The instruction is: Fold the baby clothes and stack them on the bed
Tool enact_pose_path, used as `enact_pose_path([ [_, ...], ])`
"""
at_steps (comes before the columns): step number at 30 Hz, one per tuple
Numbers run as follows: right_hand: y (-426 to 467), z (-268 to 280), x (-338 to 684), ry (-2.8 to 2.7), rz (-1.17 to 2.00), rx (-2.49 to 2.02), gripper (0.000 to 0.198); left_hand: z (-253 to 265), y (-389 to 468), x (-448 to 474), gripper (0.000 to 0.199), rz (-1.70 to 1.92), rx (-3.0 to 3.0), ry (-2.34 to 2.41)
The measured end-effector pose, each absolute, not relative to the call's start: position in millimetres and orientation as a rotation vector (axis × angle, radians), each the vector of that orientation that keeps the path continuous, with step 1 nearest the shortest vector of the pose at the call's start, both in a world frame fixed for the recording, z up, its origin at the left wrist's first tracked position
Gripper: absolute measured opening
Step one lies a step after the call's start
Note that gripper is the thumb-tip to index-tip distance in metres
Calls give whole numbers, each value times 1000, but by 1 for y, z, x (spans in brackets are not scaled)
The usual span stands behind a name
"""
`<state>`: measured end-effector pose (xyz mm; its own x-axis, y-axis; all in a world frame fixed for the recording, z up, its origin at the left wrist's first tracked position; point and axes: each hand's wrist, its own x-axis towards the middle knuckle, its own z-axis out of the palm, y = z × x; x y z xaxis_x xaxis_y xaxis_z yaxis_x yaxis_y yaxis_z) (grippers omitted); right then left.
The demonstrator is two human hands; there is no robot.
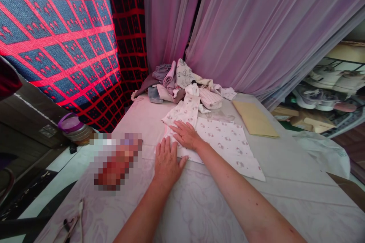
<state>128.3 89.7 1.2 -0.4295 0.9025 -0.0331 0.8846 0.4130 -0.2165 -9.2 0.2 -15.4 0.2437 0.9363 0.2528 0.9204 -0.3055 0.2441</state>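
A thin white garment (pixel 225 136) printed with small figures lies spread on the table; whether it is a top or trousers I cannot tell. One wide part stretches to the right, and a narrower part runs up toward a clothes pile (pixel 186 79). My left hand (pixel 167 159) rests flat at the garment's near left edge, thumb out to the side. Just beyond it, my right hand (pixel 184 133) lies flat on the cloth with its fingers pointing left. Both hands are open and grip nothing. The cloth beneath them is hidden.
A yellow folded sheet or envelope (pixel 255 119) lies on the pale patterned tabletop (pixel 205 201). A white cable (pixel 80 210) is at the near left, by a pixelated reddish patch. Purple curtains hang behind; a shoe rack (pixel 322 87) stands right, a purple-lidded tub (pixel 74 127) left.
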Motion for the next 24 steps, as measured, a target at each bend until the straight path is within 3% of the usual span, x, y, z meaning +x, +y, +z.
enact_pose_path([
  [12,91,-4,129,-2538,274,-1633,50,-20,1,-9,67,522,2462,1863],
  [24,91,-4,127,-2387,244,-1791,49,-17,2,-12,64,482,2469,1832],
])
